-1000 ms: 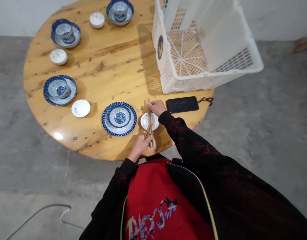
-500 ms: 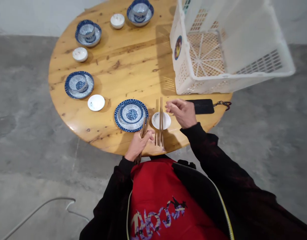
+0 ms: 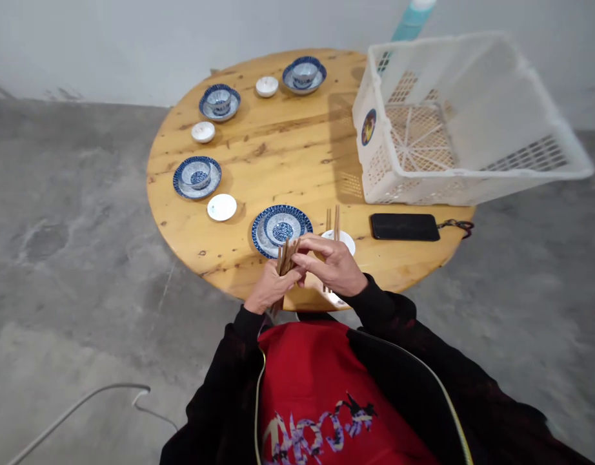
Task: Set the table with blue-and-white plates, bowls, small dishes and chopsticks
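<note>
My left hand (image 3: pixel 274 285) grips a bundle of wooden chopsticks (image 3: pixel 286 250) near the table's front edge. The fingertips of my right hand (image 3: pixel 339 266) pinch at the upper ends of that bundle. Behind my right hand, a pair of chopsticks (image 3: pixel 337 219) rests across a small white dish (image 3: pixel 348 240), partly hidden by the hand. Just beyond the bundle is a blue-and-white plate (image 3: pixel 259 240) with a patterned bowl (image 3: pixel 282 227) on it; my hands cover part of their near side.
A large white plastic basket (image 3: pixel 375 174) stands at the right on the round wooden table (image 3: pixel 278 155). A black phone (image 3: pixel 404 227) lies before it. Along the left and far edge are several blue-and-white bowl sets (image 3: pixel 198 177) and small white dishes (image 3: pixel 222 207).
My right hand let go of the chopsticks lying across the white dish, drew back to the right, then came over to the bundle in my left hand. The camera view shifted.
</note>
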{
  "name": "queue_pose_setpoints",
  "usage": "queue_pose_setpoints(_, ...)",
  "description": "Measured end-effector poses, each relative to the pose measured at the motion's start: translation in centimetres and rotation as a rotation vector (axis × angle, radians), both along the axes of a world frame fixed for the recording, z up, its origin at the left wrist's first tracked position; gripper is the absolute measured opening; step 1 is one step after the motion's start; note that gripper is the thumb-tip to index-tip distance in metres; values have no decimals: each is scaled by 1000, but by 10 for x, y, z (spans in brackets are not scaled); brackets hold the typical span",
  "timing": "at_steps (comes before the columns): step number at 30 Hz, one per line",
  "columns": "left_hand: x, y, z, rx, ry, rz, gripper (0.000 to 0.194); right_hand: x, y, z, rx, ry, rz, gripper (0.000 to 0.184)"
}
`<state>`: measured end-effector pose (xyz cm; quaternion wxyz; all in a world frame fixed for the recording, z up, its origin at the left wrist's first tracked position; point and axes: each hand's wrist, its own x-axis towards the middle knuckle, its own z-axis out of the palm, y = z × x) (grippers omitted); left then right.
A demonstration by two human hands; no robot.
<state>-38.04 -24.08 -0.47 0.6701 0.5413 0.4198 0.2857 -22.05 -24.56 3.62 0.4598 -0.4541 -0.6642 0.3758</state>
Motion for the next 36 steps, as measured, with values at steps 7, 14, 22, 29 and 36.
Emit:
queue_pose_setpoints(7,-19,8,-5,191,61,122,24,-29,-10,7,241,-142,-20,18)
queue_pose_setpoints(14,-30,3,-32,156,-14,160,10,-48,-20,-10,263,-198,-26,15)
queue_pose_setpoints(22,-41,0,-45,177,-53,158,9,-58,-21,-8,313,-174,1,15)
queue_pose_setpoints(29,-45,1,-61,227,-78,134,12,-65,-19,-11,408,-147,-28,14)
queue_pose_setpoints(36,-46,3,-53,207,-83,126,14,-70,-17,-14,448,-184,-90,14)
